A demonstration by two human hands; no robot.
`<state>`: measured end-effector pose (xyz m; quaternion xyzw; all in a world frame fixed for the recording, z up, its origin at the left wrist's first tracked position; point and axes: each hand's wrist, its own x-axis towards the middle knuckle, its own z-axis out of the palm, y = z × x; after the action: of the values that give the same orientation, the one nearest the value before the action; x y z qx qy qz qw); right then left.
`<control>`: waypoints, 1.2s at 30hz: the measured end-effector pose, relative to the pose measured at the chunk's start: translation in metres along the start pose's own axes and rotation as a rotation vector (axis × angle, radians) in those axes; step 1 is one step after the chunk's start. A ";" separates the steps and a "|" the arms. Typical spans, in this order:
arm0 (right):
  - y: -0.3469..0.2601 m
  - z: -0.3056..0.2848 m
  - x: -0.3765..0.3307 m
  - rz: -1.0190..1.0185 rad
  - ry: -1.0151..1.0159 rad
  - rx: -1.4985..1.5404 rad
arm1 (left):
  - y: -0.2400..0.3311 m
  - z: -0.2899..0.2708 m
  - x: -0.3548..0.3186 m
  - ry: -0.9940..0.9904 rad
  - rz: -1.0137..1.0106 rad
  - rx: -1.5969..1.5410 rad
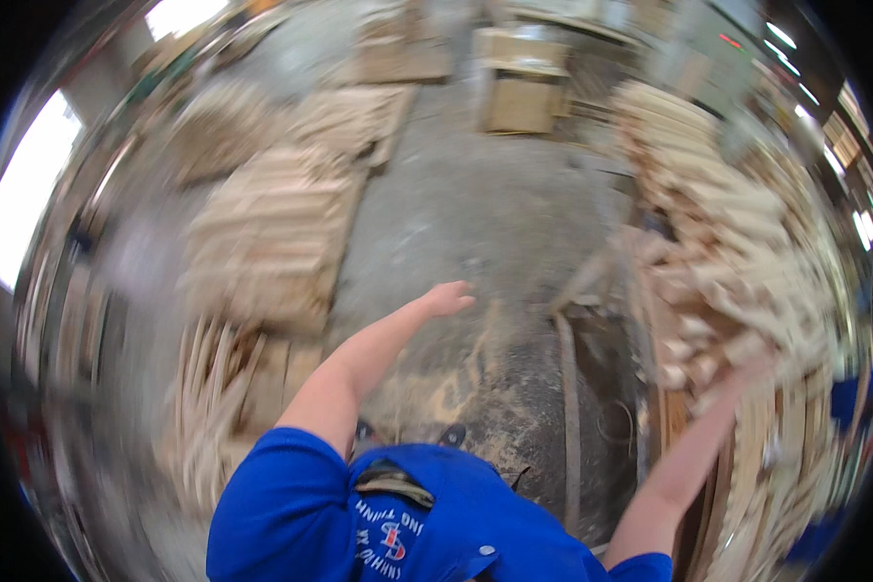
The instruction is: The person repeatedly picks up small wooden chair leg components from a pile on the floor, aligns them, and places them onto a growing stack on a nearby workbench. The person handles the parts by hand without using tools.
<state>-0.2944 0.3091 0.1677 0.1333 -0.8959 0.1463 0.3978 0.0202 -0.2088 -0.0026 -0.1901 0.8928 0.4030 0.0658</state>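
Note:
My left hand [449, 298] hangs over the concrete floor in front of my body, holding nothing, with its fingers loosely apart. On the right, my right arm stretches out to a large pile of pale wooden pieces [718, 281]. My right hand [759, 369] is at the pile's near side, smeared by motion against wood of much the same tone. Whether its fingers grip a piece cannot be made out. Some cut ends of the wood face me just left of that hand.
Stacked wooden slats [262, 233] lie along the left, with loose thin strips [213, 388] nearer me. A cardboard-coloured box [521, 97] stands ahead. Between my feet and the right pile is a dark, framed trough-like area [606, 388]. Sawdust [456, 388] covers the floor nearby.

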 end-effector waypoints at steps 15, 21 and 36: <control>-0.017 0.038 0.061 0.794 -0.619 1.121 | -0.124 0.128 -0.517 -0.259 -1.237 -0.327; -0.041 0.048 -0.043 0.567 -0.566 0.784 | -0.171 0.117 -0.425 0.166 -0.673 -0.244; -0.185 0.030 0.000 -0.028 -0.378 0.119 | -0.213 0.140 -0.446 0.259 -0.758 -0.425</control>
<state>-0.2489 0.1275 0.1779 0.1941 -0.9425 0.1658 0.2157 0.5089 -0.1057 -0.1233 -0.5615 0.6587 0.4977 0.0560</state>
